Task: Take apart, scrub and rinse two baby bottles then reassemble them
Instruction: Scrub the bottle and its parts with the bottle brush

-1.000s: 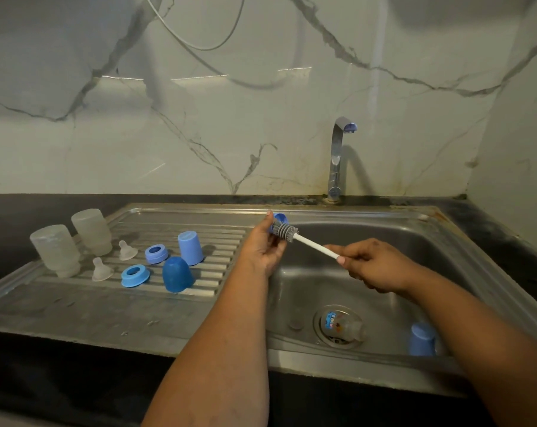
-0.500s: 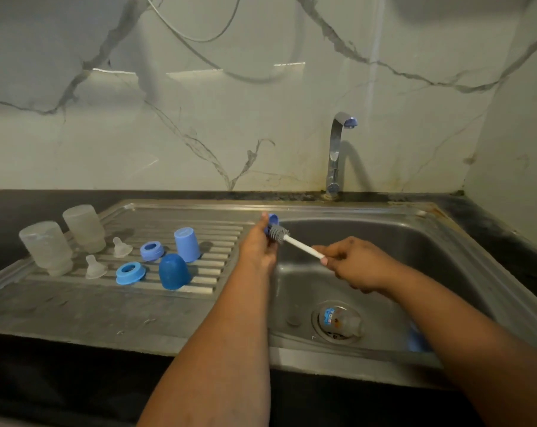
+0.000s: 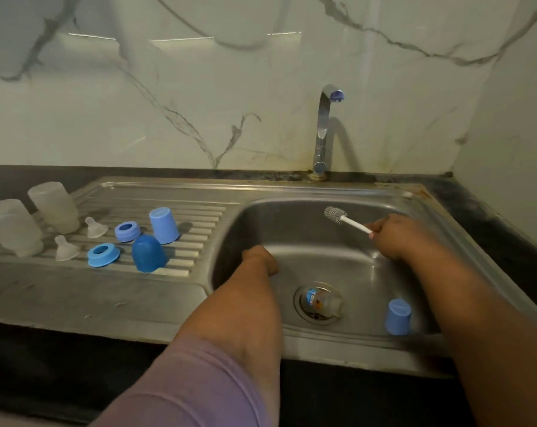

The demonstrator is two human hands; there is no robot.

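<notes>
Two marble walls back a steel sink (image 3: 440, 211); right hand (image 3: 396, 235) grips brush (image 3: 347, 220); left hand's (image 3: 259, 260) fingers hidden

Small bottle (image 3: 322, 302) lying over sink drain: blue-and-orange label, lettering too blurred to read. No other text, numbers, signs anywhere.

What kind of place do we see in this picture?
Most likely a home kitchen: a steel sink with a ribbed drainboard, a tap on a marble-look wall, and a dark counter.
</notes>
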